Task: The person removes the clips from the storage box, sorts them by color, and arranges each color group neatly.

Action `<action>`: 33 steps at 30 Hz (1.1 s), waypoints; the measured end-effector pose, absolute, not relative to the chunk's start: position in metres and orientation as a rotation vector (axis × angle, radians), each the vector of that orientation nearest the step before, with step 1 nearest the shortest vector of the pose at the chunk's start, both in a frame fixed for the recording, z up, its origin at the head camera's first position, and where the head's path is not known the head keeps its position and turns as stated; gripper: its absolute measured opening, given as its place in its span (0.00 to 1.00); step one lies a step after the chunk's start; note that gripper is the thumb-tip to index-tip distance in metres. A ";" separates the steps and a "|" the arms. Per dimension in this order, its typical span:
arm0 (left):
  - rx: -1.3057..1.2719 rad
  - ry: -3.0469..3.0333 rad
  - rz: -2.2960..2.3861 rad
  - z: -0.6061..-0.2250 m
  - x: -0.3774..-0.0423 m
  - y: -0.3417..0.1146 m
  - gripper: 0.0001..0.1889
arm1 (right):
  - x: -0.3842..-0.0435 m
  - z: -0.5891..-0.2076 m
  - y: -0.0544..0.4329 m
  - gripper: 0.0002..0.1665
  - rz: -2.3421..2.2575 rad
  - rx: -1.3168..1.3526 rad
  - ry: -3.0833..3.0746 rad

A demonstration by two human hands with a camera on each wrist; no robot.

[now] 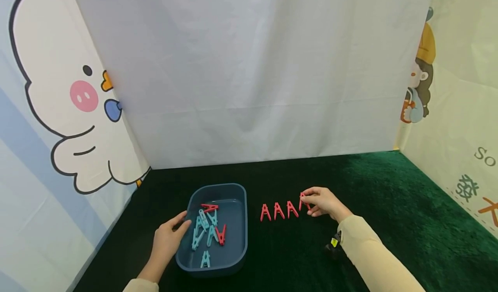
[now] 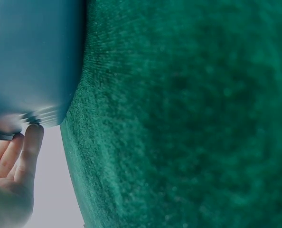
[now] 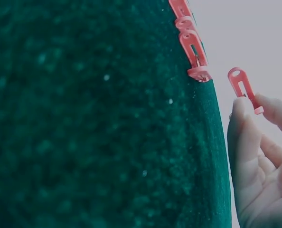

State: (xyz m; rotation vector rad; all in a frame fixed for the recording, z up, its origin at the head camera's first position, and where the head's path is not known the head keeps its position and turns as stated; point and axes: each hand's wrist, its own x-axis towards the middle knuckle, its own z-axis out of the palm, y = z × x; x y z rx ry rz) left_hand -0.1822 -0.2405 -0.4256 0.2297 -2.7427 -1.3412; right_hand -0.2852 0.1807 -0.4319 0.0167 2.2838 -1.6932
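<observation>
Pinched between my right hand's (image 1: 324, 202) thumb and fingertips is a red clothespin (image 3: 239, 81), at the right end of a row of three other red clothespins (image 1: 290, 209). The right wrist view shows it raised off the green cloth. My left hand (image 1: 166, 241) grips the left rim of a dark blue plastic basin (image 1: 247, 236), and the left wrist view has its fingers against the basin's outer side. Inside lie several light blue clothespins (image 1: 205, 259) and two red clothespins (image 1: 221, 235), loosely piled.
Dark green plush cloth (image 1: 389, 188) covers the tabletop. A white curtain (image 1: 253, 76) closes the back, with printed cloth panels (image 1: 459, 110) at both sides. Near the right sleeve sits a small black object (image 1: 333, 244) with a yellow-green patch.
</observation>
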 end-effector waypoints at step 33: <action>0.243 -2.741 -1.320 -0.427 -0.183 -0.240 0.24 | -0.291 -0.437 0.172 0.17 -1.356 0.068 2.495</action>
